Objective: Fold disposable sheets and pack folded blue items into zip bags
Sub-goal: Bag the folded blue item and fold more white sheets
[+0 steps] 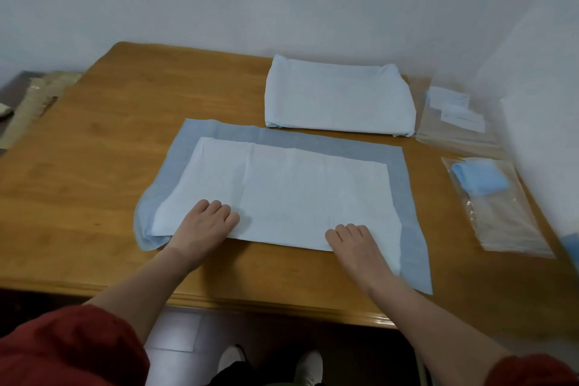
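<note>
A disposable sheet (282, 178), white in the middle with a blue border, lies spread on the wooden table (94, 147). My left hand (203, 222) rests with curled fingers on the sheet's near edge at the left. My right hand (354, 244) does the same at the right, its fingers curled on the near edge. Whether either hand pinches the edge is hidden. Behind the sheet sits a stack of folded pale blue sheets (338, 97). At the right lies a clear zip bag (498, 207) with a folded blue item (479, 178) in it.
A second clear bag with white labels (454, 116) lies at the far right behind the first. A large white bundle (545, 135) rises at the right edge. Flattened packaging (37, 100) lies off the table's left end. The wall stands close behind.
</note>
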